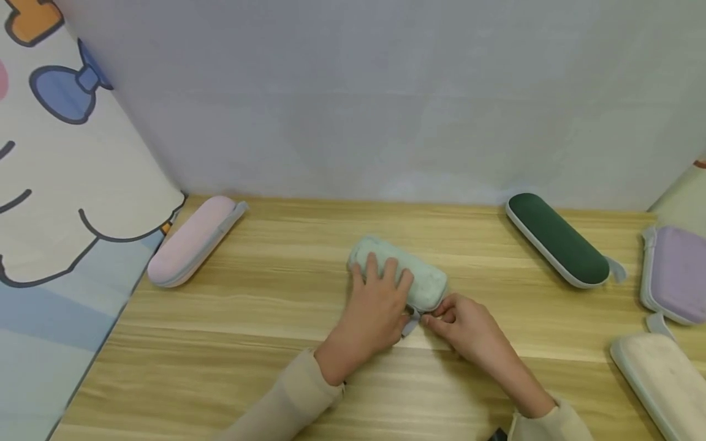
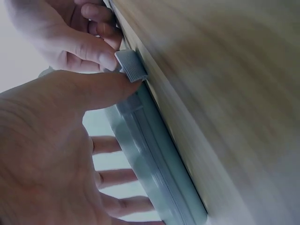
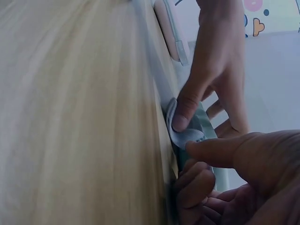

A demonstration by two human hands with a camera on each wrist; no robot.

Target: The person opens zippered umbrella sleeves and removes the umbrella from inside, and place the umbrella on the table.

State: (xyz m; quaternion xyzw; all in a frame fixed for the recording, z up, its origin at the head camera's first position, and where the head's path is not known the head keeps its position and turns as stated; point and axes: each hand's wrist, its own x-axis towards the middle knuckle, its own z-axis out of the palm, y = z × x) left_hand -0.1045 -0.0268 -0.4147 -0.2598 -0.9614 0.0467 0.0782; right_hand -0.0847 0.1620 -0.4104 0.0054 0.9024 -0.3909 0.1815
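On the wood-grain surface [image 1: 248, 361], the left hand [image 1: 377, 306] grips a mint zippered case [image 1: 428, 282]; the right hand [image 1: 469, 327] pinches its end, contact partly hidden. A cream case [image 1: 664, 380] is cropped.

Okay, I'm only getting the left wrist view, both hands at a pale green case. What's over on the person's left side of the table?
Observer: A pink case, seen in the head view.
Operator: And on the right?
Observer: Three more: a dark green case, a purple case and a cream case.
Operator: Is the one being handled touching any of those?
Observer: No, the pale green case lies apart, between the pink and dark green ones.
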